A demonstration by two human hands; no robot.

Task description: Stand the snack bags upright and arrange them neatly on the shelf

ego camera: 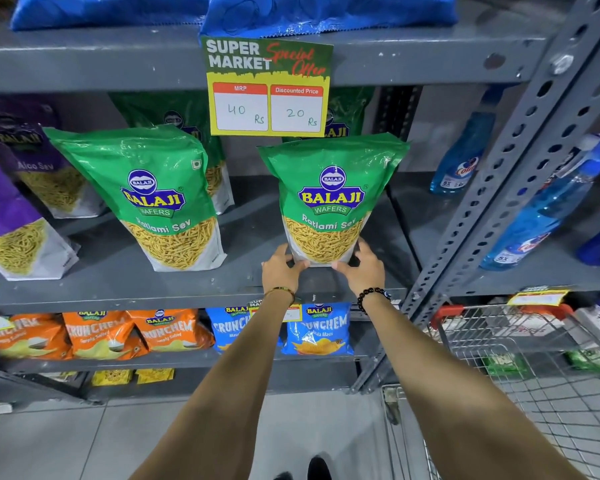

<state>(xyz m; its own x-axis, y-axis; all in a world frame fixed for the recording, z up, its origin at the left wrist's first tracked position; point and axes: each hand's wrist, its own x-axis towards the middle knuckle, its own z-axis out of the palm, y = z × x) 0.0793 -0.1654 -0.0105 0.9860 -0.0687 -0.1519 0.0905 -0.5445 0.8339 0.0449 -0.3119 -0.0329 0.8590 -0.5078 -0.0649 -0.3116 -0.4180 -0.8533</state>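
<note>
A green Ratlami Sev bag stands upright at the front right of the grey middle shelf. My left hand grips its lower left corner and my right hand grips its lower right corner. A second green Ratlami Sev bag stands to the left, leaning slightly. Two more green bags stand behind, partly hidden by the front bags and the price sign. Purple Aloo Sev bags lean at the far left.
A yellow price sign hangs from the shelf above. Blue spray bottles stand in the bay to the right, past a perforated upright post. Orange and blue Crunchem bags fill the shelf below. A wire cart is at lower right.
</note>
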